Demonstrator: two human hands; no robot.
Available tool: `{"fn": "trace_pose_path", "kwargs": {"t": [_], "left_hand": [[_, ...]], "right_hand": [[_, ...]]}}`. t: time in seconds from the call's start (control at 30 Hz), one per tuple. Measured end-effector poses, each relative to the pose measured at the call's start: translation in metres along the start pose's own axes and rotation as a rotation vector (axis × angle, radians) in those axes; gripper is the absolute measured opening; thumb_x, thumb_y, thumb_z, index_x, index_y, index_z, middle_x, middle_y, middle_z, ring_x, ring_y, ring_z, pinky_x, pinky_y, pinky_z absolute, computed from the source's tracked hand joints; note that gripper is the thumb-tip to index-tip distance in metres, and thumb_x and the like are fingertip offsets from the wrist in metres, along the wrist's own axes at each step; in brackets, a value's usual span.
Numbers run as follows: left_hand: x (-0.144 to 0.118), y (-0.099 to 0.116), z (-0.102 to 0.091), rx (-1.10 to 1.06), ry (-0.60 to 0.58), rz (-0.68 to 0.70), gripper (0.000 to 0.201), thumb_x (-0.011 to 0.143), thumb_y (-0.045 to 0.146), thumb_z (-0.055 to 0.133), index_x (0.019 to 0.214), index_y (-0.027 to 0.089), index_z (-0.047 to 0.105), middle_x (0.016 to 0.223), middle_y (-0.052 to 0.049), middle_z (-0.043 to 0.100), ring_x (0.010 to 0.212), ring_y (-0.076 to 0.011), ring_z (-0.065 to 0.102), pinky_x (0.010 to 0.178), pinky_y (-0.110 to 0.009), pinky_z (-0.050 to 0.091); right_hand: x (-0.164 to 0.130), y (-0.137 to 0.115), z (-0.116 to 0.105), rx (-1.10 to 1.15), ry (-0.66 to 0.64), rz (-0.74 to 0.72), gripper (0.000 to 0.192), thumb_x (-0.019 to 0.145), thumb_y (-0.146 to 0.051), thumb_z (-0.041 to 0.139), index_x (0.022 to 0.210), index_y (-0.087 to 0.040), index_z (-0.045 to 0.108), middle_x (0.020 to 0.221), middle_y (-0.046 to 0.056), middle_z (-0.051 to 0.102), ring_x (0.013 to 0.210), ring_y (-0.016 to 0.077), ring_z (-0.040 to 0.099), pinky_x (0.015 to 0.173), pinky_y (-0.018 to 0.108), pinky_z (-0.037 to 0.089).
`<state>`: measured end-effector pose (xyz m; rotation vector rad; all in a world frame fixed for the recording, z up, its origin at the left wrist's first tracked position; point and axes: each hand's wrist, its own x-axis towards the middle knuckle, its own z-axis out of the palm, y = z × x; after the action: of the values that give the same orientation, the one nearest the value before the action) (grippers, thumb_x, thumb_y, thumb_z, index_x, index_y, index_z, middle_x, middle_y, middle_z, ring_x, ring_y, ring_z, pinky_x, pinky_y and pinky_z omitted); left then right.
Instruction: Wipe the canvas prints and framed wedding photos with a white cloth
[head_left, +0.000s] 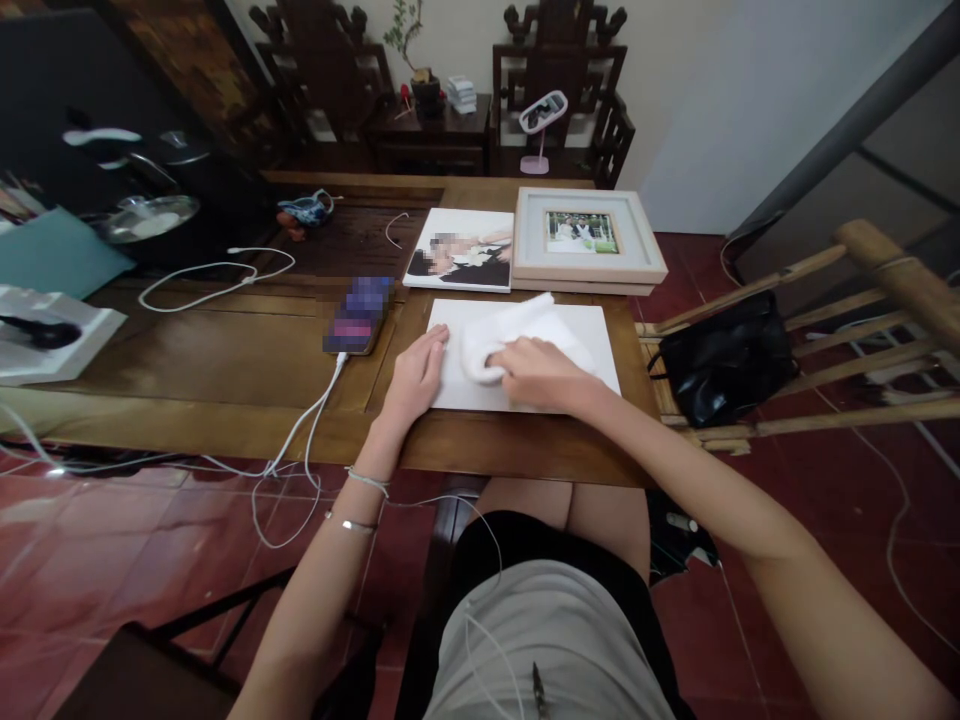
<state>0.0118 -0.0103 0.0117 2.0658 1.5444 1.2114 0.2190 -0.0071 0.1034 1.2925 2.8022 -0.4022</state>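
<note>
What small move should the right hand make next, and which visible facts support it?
Probably the right hand should slide the white cloth towards the white panel's near left corner, with the left hand kept at the left edge. The cloth lies bunched in the right hand over the panel's middle, that corner is uncovered, and the left hand seems placed to steady the panel.

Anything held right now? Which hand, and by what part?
Right hand grips the white cloth at its bunched near edge; left hand rests at the white panel, not gripping.
</note>
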Motion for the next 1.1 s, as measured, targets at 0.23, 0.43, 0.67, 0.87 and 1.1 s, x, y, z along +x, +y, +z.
{"fn": "trace_pose_path", "kwargs": {"t": [0.23, 0.43, 0.67, 0.87, 1.1], "left_hand": [[0.001, -0.002, 0.000, 0.012, -0.047, 0.013, 0.045, 0.098, 0.041, 0.036, 0.110, 0.014, 0.069, 0.125, -0.012, 0.066, 0.123, -0.0252, 0.057, 0.109, -0.043, 0.041], [0.000, 0.000, -0.003, 0.052, -0.059, 0.007, 0.044, 0.098, 0.041, 0.036, 0.109, 0.015, 0.069, 0.118, -0.012, 0.069, 0.114, -0.0256, 0.063, 0.102, -0.039, 0.047], [0.000, -0.003, -0.001, 0.002, -0.041, 0.002, 0.045, 0.099, 0.043, 0.034, 0.108, 0.016, 0.069, 0.123, -0.011, 0.067, 0.121, -0.0250, 0.059, 0.108, -0.042, 0.042], [-0.001, -0.003, 0.001, -0.008, -0.028, 0.005, 0.041, 0.098, 0.039, 0.037, 0.108, 0.016, 0.069, 0.123, -0.011, 0.067, 0.122, -0.0245, 0.058, 0.109, -0.044, 0.042], [-0.001, -0.004, 0.001, -0.008, -0.033, 0.004, 0.041, 0.098, 0.038, 0.036, 0.109, 0.015, 0.069, 0.124, -0.011, 0.067, 0.123, -0.0246, 0.057, 0.110, -0.045, 0.041]], "right_hand": [[0.083, 0.010, -0.018, 0.071, 0.075, 0.110, 0.035, 0.081, -0.017, 0.044, 0.106, -0.015, 0.069, 0.114, 0.014, 0.068, 0.099, 0.0257, 0.061, 0.072, 0.029, 0.040], [0.128, -0.015, -0.014, 0.097, 0.035, -0.103, 0.033, 0.079, -0.016, 0.045, 0.101, -0.017, 0.070, 0.106, 0.010, 0.070, 0.092, 0.0223, 0.062, 0.068, 0.026, 0.037], [0.108, 0.012, -0.033, 0.065, 0.026, 0.062, 0.033, 0.078, -0.013, 0.043, 0.098, -0.012, 0.070, 0.105, 0.014, 0.070, 0.092, 0.0248, 0.060, 0.071, 0.027, 0.039], [0.045, 0.081, -0.041, 0.067, 0.063, 0.227, 0.031, 0.073, -0.009, 0.041, 0.089, -0.010, 0.069, 0.099, 0.013, 0.070, 0.083, 0.0244, 0.060, 0.068, 0.029, 0.039], [-0.046, 0.113, -0.015, 0.075, 0.177, 0.241, 0.033, 0.069, -0.006, 0.040, 0.082, -0.018, 0.068, 0.090, 0.010, 0.071, 0.089, 0.0251, 0.061, 0.080, 0.033, 0.039]]}}
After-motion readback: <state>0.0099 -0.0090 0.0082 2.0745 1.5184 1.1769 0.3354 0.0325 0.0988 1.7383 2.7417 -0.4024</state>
